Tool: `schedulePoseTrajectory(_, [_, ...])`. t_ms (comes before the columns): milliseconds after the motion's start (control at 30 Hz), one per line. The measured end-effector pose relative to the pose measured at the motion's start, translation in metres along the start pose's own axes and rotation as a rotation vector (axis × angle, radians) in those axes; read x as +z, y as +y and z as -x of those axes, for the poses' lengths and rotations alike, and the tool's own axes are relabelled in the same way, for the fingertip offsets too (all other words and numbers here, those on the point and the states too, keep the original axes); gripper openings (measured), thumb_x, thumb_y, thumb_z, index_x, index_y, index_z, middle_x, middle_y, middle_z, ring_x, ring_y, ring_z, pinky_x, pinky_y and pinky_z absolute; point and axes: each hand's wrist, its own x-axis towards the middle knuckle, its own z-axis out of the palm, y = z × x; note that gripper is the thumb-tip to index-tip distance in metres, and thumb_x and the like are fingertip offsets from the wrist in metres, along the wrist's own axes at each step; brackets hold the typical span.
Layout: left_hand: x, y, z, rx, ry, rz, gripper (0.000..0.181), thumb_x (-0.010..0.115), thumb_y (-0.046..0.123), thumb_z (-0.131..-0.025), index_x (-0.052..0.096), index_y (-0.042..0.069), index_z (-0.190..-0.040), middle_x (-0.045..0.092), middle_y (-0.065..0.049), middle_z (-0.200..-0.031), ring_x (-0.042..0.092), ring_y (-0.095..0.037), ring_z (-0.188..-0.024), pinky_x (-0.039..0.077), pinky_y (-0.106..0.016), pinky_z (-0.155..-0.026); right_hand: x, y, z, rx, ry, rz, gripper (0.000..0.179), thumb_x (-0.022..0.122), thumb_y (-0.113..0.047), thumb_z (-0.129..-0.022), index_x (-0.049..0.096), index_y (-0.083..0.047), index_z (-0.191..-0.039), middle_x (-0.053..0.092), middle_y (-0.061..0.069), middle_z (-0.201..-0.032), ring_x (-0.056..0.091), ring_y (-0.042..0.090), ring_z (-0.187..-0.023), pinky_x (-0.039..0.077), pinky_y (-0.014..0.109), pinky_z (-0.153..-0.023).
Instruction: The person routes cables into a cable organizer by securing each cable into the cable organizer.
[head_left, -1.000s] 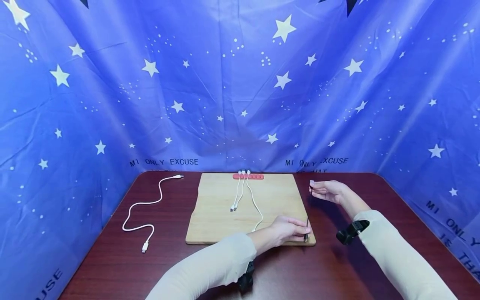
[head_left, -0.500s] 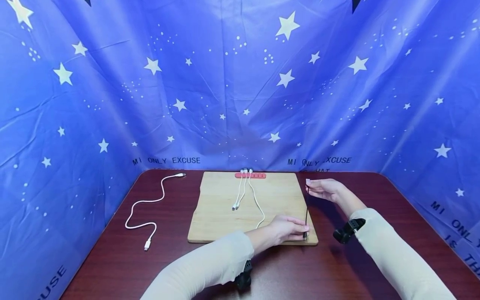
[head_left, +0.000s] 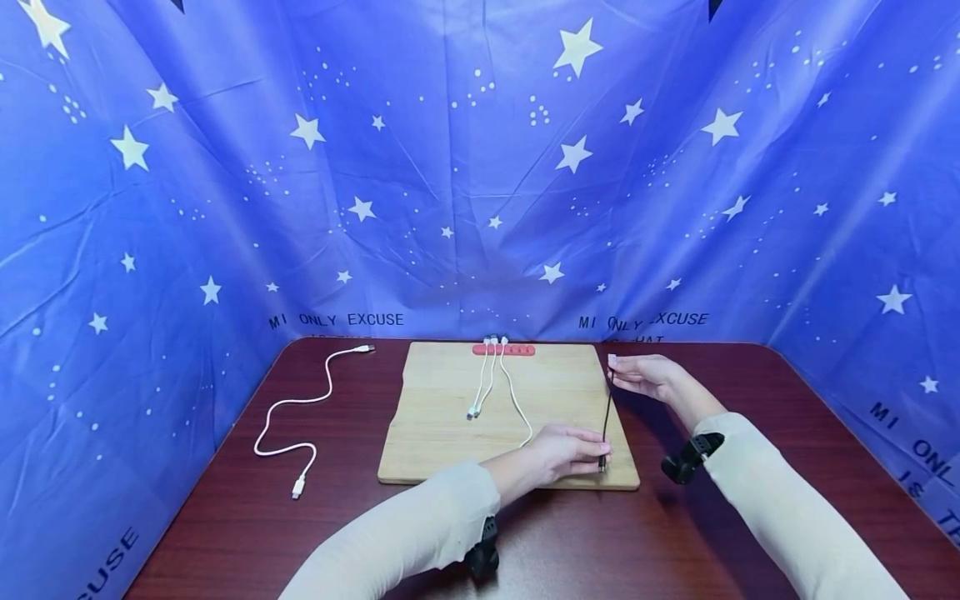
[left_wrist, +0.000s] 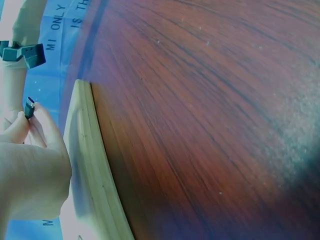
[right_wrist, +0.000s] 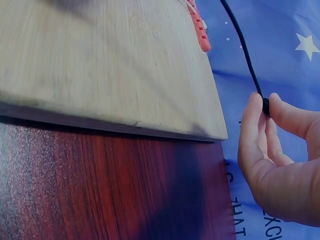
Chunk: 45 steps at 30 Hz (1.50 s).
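A black cable (head_left: 607, 408) stretches between my two hands above the right edge of a wooden board (head_left: 442, 458). Near the board's front right corner, my left hand (head_left: 558, 454) pinches one end; its small metal-tipped connector (left_wrist: 30, 106) pokes out past the fingertips in the left wrist view. My right hand (head_left: 648, 377) pinches the other end between thumb and fingers, farther back beside the board. In the right wrist view that black plug (right_wrist: 266, 106) is mostly covered by the fingers. A red slotted cable holder (head_left: 517, 351) lies at the board's back edge, with several white cables (head_left: 512, 387) seated in its left slots.
One loose white cable (head_left: 285, 402) lies curved on the dark red wooden table (head_left: 225, 517), left of the board. A blue star-patterned cloth (head_left: 465, 167) hangs behind the table and along both sides.
Both hands have shifted slightly left, carrying the black cable, which now hangs over the board's right edge. It looks straighter than before. The head view has tilted a little.
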Motion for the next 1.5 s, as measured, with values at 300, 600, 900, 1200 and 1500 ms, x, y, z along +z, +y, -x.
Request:
schedulePoseTrajectory(300, [-0.011,0.004,-0.004,0.012,0.026,0.011,0.025,0.065,-0.004,-0.086,0.066,-0.007,-0.111,0.071,-0.02,-0.109,0.071,-0.018,-0.087,0.057,-0.037,-0.092,0.005,-0.007,-0.004,-0.012,0.031,0.016,0.023,0.055,0.001,-0.094,0.066,-0.015,-0.081,0.072,-0.008,-0.078,0.068,0.003,-0.079,0.058,0.019,-0.078])
schedulePoseTrajectory(600, [-0.027,0.009,-0.004,0.033,0.02,0.011,0.026,0.063,-0.004,-0.087,0.065,-0.009,-0.112,0.072,-0.004,-0.085,0.068,-0.012,-0.078,0.057,-0.036,-0.092,0.014,-0.011,-0.008,-0.013,0.048,0.003,0.024,0.054,0.0,-0.095,0.067,-0.014,-0.081,0.071,-0.006,-0.079,0.067,0.003,-0.078,0.058,0.019,-0.078])
schedulePoseTrajectory(900, [-0.046,0.015,0.0,0.021,0.025,-0.016,0.027,0.062,-0.003,-0.088,0.064,-0.008,-0.115,0.074,-0.005,-0.089,0.067,-0.01,-0.075,0.058,-0.034,-0.091,0.025,-0.012,-0.015,-0.024,0.046,0.0,0.03,0.052,0.005,-0.094,0.066,-0.014,-0.077,0.071,-0.006,-0.075,0.067,0.003,-0.075,0.059,0.02,-0.073])
schedulePoseTrajectory(1200, [-0.054,0.013,0.006,0.006,0.036,0.004,0.027,0.062,-0.002,-0.089,0.063,-0.007,-0.115,0.074,-0.01,-0.097,0.069,-0.012,-0.078,0.056,-0.036,-0.095,0.037,-0.007,-0.024,-0.032,0.063,0.016,0.014,0.055,0.0,-0.094,0.062,-0.009,-0.086,0.07,-0.005,-0.074,0.067,0.003,-0.075,0.059,0.02,-0.074])
schedulePoseTrajectory(1500, [-0.064,0.012,0.011,0.014,0.058,-0.008,0.028,0.062,-0.002,-0.089,0.063,-0.007,-0.116,0.073,-0.004,-0.088,0.067,-0.011,-0.076,0.057,-0.035,-0.093,0.053,-0.002,-0.035,-0.042,0.056,0.013,0.026,0.054,0.002,-0.094,0.051,0.005,-0.12,0.07,-0.005,-0.072,0.067,0.003,-0.073,0.059,0.019,-0.071])
